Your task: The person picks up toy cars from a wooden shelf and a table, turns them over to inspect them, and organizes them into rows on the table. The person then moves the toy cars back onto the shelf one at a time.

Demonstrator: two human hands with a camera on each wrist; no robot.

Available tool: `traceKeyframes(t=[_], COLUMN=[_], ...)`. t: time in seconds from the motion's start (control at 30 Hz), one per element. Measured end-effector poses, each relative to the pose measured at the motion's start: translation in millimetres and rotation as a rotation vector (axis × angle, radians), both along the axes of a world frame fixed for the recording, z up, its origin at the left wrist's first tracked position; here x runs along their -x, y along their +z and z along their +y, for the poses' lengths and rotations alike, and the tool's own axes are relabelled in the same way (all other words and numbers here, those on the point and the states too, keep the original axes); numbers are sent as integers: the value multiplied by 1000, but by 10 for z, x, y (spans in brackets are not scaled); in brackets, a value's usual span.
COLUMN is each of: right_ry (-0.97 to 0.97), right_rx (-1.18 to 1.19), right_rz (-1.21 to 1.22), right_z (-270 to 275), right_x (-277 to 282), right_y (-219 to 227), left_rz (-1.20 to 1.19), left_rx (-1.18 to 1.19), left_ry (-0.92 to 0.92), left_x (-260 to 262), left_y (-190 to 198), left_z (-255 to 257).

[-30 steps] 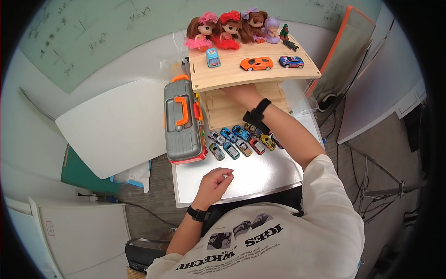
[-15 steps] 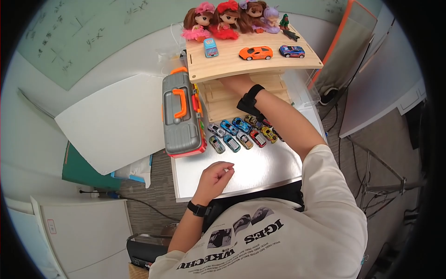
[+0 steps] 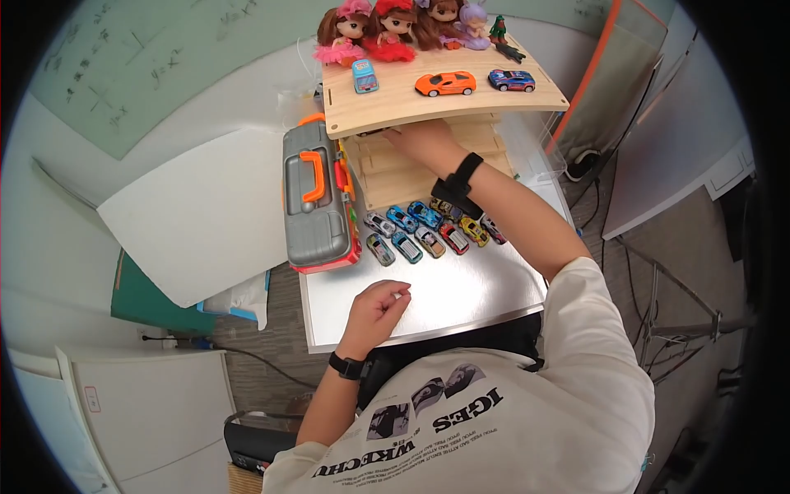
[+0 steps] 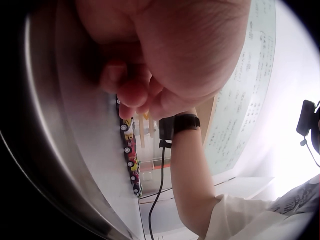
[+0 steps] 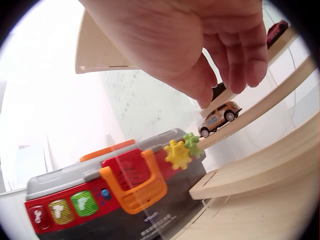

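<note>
My right hand (image 3: 428, 142) reaches under the top board of a wooden shelf (image 3: 485, 105). In the right wrist view, the thumb and fingers of this hand (image 5: 200, 45) pinch a dark toy car (image 5: 218, 91), mostly hidden, at a wooden tier. Just below stands a tan toy car (image 5: 219, 119) on another tier; a maroon toy car (image 5: 276, 33) sits farther right. My left hand (image 3: 377, 313), its fingers loosely curled, holds nothing over the near part of the silvery table (image 3: 461, 288). Several toy cars (image 3: 428, 240) stand in two rows in front of the shelf.
A grey and red toy toolbox (image 3: 317, 198) with orange handles stands left of the shelf. On the top board are dolls (image 3: 387, 33), a blue toy vehicle (image 3: 364, 76), an orange car (image 3: 445, 83), a blue car (image 3: 512, 80) and small dinosaur figures (image 3: 508, 52).
My right hand has shifted a little out from under the top board, and a dark shape now shows by its fingertips. The head view has tilted slightly; my left hand stays put.
</note>
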State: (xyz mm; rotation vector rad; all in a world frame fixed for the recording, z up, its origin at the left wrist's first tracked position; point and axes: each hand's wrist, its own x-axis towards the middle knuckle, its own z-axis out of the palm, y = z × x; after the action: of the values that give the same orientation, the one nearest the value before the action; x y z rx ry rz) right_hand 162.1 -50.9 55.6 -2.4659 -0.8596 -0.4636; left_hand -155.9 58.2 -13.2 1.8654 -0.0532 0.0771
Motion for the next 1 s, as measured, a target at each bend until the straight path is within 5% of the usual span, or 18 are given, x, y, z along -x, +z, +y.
traceKeyframes(t=[0.07,0.2,0.37,0.73,0.87,1.0], right_ry=[-56,343,403,412,421,162], right_rx=[112,120,286,322,283,126], right_rz=[107,282,420,401,480,244], right_z=[-134,-480,-433,-67,-225,-550], right_x=[362,1050,1625,1739,1699,1311], right_y=[174,97,33,-239,14,557], left_rz=[21,-3,-59,-44,-29,-77], left_rx=[0,11,-8,50,53,43], left_ry=[0,5,-47,-49,-28,-31], left_x=[1,10,38,60,64,46], left_y=[5,-32,-61,-26,8,-5], left_z=[4,5,81,99,71,49])
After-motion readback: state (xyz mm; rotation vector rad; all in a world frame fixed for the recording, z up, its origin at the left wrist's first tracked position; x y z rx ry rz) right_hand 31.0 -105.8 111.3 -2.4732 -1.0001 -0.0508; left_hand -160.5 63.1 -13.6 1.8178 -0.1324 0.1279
